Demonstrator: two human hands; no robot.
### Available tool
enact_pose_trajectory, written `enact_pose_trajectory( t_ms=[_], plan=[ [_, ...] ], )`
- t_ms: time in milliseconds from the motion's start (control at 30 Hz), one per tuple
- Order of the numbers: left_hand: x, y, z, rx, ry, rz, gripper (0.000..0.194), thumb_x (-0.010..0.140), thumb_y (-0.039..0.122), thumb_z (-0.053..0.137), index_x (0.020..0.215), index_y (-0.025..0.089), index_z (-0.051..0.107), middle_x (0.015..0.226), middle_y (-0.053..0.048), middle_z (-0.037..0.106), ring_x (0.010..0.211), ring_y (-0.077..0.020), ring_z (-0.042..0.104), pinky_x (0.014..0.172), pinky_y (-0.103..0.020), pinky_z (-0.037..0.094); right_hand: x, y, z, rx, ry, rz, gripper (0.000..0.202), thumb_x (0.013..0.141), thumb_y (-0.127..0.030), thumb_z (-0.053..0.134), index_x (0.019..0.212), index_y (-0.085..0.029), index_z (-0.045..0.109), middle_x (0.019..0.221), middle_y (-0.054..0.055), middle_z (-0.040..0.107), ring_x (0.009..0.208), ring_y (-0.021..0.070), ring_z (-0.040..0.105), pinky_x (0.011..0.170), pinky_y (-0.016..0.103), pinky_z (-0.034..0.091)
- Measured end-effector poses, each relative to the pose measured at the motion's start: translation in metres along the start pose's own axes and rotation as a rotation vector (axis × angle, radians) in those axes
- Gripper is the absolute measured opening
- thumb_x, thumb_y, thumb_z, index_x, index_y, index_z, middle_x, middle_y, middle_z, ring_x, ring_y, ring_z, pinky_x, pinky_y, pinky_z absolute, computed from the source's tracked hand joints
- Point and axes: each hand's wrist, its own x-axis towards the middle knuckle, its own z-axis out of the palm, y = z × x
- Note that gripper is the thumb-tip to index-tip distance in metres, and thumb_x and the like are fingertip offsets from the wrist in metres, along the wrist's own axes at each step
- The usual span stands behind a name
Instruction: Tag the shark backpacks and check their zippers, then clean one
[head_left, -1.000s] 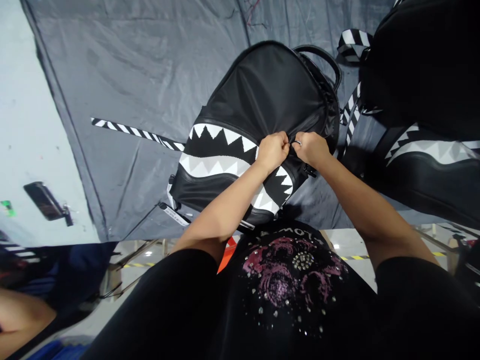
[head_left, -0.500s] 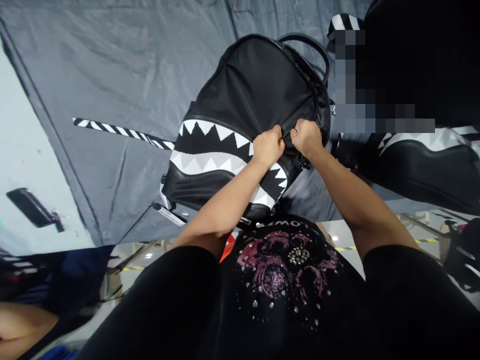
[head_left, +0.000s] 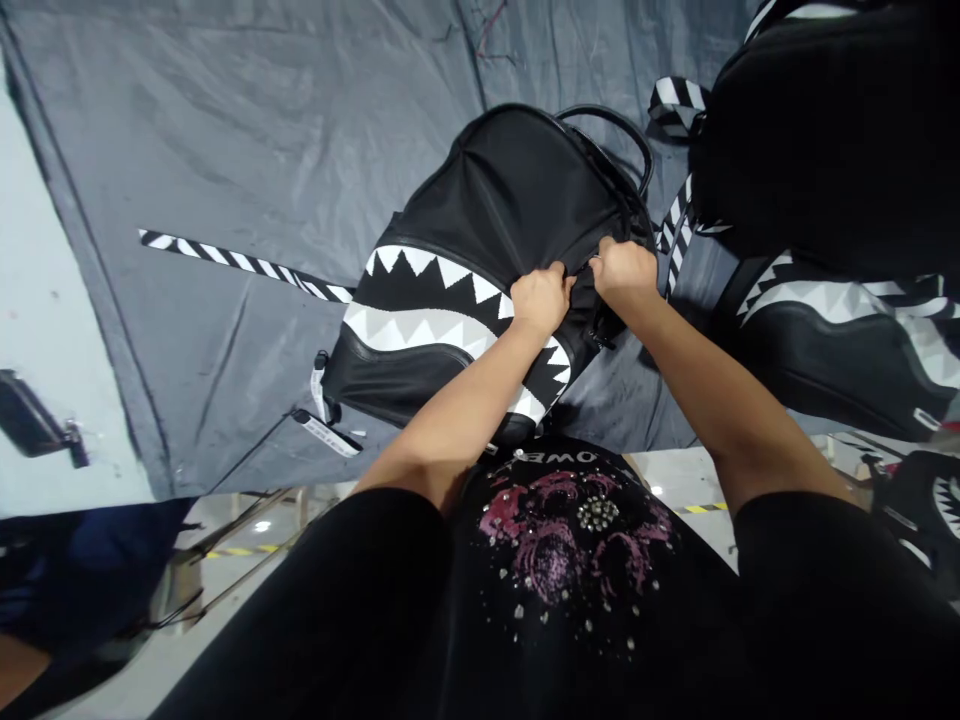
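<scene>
A black backpack (head_left: 525,190) with a white and grey shark-tooth band (head_left: 431,300) lies on the grey-covered table in front of me. My left hand (head_left: 541,300) is closed on its fabric, just above the right end of the band. My right hand (head_left: 626,270) is closed in a pinch at the opening's edge, by the zip. Whatever small part lies between those fingertips is hidden. The backpack's top is partly unzipped, and a black carry handle (head_left: 615,118) arches over it. From its left side a striped black-and-white strap (head_left: 247,264) stretches out.
More black shark-tooth backpacks (head_left: 840,340) stand at the right, close to my right forearm. A tag (head_left: 326,433) lies near the front edge of the grey cover (head_left: 262,120). On the white surface at far left sits a dark object (head_left: 34,415). A person's arm (head_left: 19,670) shows at lower left.
My right hand has shifted slightly right and up, so the gap between my hands is wider. The backpack's top and handle sit lower in view. Both hands keep hold.
</scene>
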Motion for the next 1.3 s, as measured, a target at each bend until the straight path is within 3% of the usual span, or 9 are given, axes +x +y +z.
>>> enact_pose_trajectory(
  t_ms=[233,367,467,567,733,1067,1167,1300],
  plan=[
    [-0.005,-0.005,0.003,0.036,-0.015,0.012,0.035,0.096,0.041,0.041,0.099,0.017,0.066,0.087,-0.016,0.071,0.083,-0.0292,0.068,0.074,-0.037,0.048,0.019,0.012,0.005,0.057,0.091,0.125,0.034,0.095,-0.027,0.04,0.118,-0.01,0.058,0.105,0.024,0.066,0.102,0.036,0.063,0.087,0.046,0.047],
    [-0.007,0.004,-0.002,0.04,-0.038,0.037,0.034,0.096,0.036,0.038,0.107,0.015,0.063,0.09,-0.016,0.069,0.085,-0.0295,0.066,0.076,-0.038,0.047,0.017,0.016,0.005,0.026,0.105,0.098,0.035,0.095,-0.027,0.038,0.117,-0.01,0.059,0.101,0.023,0.067,0.098,0.0349,0.064,0.086,0.046,0.048],
    [0.006,0.017,-0.009,-0.002,0.09,0.17,0.034,0.094,0.023,0.039,0.122,0.016,0.056,0.111,-0.017,0.065,0.105,-0.0301,0.059,0.088,-0.039,0.044,0.014,0.018,-0.002,-0.013,0.072,0.074,0.032,0.094,-0.027,0.042,0.115,-0.011,0.06,0.101,0.022,0.067,0.098,0.0341,0.063,0.085,0.045,0.048],
    [0.028,0.025,-0.01,-0.078,0.149,0.291,0.034,0.094,0.017,0.036,0.119,0.017,0.058,0.118,-0.017,0.061,0.117,-0.0312,0.051,0.096,-0.041,0.038,0.015,0.019,-0.01,-0.049,0.063,0.065,0.03,0.093,-0.026,0.046,0.115,-0.012,0.061,0.101,0.021,0.067,0.098,0.034,0.063,0.084,0.045,0.048],
    [0.049,0.017,0.007,-0.209,0.042,0.183,0.028,0.097,0.024,0.036,0.107,0.014,0.06,0.108,-0.016,0.063,0.112,-0.0315,0.055,0.098,-0.041,0.037,0.028,0.022,-0.02,-0.062,0.034,0.029,0.022,0.095,-0.023,0.049,0.108,-0.012,0.063,0.101,0.018,0.066,0.103,0.0345,0.063,0.086,0.045,0.048],
    [0.059,0.009,0.026,-0.29,0.048,0.101,0.02,0.097,0.03,0.043,0.103,0.017,0.057,0.105,-0.011,0.063,0.116,-0.0283,0.053,0.101,-0.036,0.035,0.055,0.023,-0.015,-0.06,0.064,0.025,0.025,0.094,-0.013,0.042,0.105,-0.013,0.065,0.094,0.014,0.065,0.097,0.0343,0.064,0.086,0.049,0.047],
    [0.057,0.008,0.024,-0.269,0.072,0.121,0.021,0.097,0.03,0.042,0.103,0.017,0.058,0.103,-0.011,0.064,0.114,-0.0271,0.055,0.099,-0.034,0.037,0.048,0.021,-0.02,-0.069,0.069,0.032,0.026,0.096,-0.017,0.042,0.104,-0.014,0.066,0.091,0.012,0.065,0.094,0.0313,0.064,0.083,0.045,0.048],
    [0.051,0.011,0.015,-0.175,0.09,0.168,0.027,0.099,0.029,0.037,0.104,0.014,0.059,0.101,-0.013,0.066,0.102,-0.0261,0.061,0.091,-0.034,0.041,0.004,0.016,-0.016,-0.157,0.057,-0.094,0.026,0.096,-0.018,0.041,0.106,-0.013,0.065,0.092,0.014,0.068,0.088,0.0275,0.066,0.074,0.035,0.048]
  ],
)
